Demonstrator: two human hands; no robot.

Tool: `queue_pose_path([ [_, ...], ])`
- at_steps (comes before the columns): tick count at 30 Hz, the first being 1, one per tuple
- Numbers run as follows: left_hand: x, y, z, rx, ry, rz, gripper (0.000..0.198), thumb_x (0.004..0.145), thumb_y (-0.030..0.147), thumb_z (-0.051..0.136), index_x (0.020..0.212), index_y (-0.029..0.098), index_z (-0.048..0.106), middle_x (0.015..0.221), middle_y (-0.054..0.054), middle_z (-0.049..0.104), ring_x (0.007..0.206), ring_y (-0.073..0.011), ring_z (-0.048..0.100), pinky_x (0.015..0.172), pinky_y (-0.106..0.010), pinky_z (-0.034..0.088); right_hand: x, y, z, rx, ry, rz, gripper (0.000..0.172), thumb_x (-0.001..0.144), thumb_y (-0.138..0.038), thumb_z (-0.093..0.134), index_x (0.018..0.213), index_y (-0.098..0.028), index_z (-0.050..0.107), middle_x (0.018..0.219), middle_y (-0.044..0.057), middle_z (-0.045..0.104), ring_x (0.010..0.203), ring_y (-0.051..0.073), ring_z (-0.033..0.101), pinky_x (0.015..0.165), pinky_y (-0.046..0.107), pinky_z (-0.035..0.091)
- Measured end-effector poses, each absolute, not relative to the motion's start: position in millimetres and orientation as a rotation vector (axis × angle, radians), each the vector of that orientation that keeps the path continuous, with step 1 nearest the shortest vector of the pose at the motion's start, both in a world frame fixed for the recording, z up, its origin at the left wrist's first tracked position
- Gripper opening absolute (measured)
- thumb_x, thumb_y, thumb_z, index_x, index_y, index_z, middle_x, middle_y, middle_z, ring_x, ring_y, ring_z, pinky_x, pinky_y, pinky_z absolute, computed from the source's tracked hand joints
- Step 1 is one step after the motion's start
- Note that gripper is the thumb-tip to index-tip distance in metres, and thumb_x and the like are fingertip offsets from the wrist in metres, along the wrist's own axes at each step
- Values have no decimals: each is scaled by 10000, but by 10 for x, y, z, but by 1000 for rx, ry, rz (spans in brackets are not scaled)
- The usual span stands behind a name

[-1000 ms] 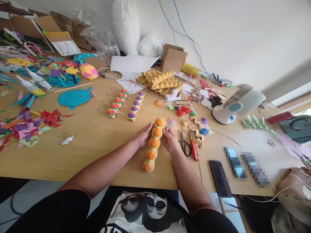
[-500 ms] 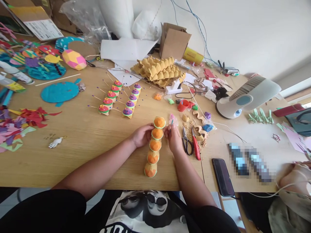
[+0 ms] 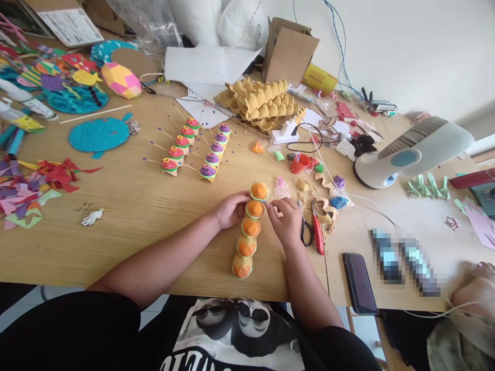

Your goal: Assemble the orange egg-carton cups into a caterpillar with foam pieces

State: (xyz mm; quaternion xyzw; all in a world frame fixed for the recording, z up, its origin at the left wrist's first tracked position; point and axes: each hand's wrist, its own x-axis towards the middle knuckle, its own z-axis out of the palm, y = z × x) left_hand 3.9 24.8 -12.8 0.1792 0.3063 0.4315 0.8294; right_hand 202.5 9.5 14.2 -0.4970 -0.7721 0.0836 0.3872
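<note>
A caterpillar made of orange egg-carton cups with green rims (image 3: 249, 229) lies on the wooden table (image 3: 135, 216), running away from me. My left hand (image 3: 231, 208) curls against its left side at the second cup. My right hand (image 3: 286, 222) is on its right side, fingertips pinched close to the same cup; what they pinch is too small to make out. Two finished caterpillars with purple and red tops and stick legs (image 3: 195, 150) stand further back on the left.
Scissors (image 3: 307, 230) and a red-handled cutter (image 3: 318, 234) lie right of my right hand. A phone (image 3: 359, 283) sits at the table edge, a desk fan (image 3: 410, 154) at the right. Egg cartons (image 3: 263, 103), a cardboard box (image 3: 288, 49), paper scraps (image 3: 34, 185) and another person's hand (image 3: 474, 288) surround.
The camera has tilted and shifted a little. My right hand has dropped the raised small blue-tipped piece toward the second cup and now pinches beside it. My left hand stays on the caterpillar.
</note>
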Motion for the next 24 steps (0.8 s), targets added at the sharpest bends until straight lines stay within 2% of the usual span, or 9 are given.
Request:
queue_pose_path([
  [6, 45, 242, -102, 375, 653, 916, 133, 816, 130, 636, 899, 145, 738, 814, -63, 757, 690, -175, 680, 657, -259, 540, 2008, 86, 133, -1250, -2013, 191, 214, 1003, -322, 578, 879, -214, 715, 748, 39, 625, 718, 186, 567, 720, 347, 445],
  [17, 42, 250, -95, 334, 654, 917, 113, 857, 103, 602, 895, 140, 702, 774, -54, 722, 662, -178, 672, 643, -268, 520, 2005, 76, 137, -1290, -2024, 227, 270, 1017, -336, 545, 834, -208, 696, 694, 30, 596, 663, 177, 535, 662, 339, 406],
  [24, 45, 249, -113, 344, 646, 917, 115, 835, 116, 628, 914, 133, 710, 786, -56, 728, 676, -184, 668, 656, -277, 512, 1987, 76, 128, -1293, -2001, 224, 276, 1019, -340, 548, 827, -210, 698, 688, 27, 593, 662, 175, 545, 653, 331, 405],
])
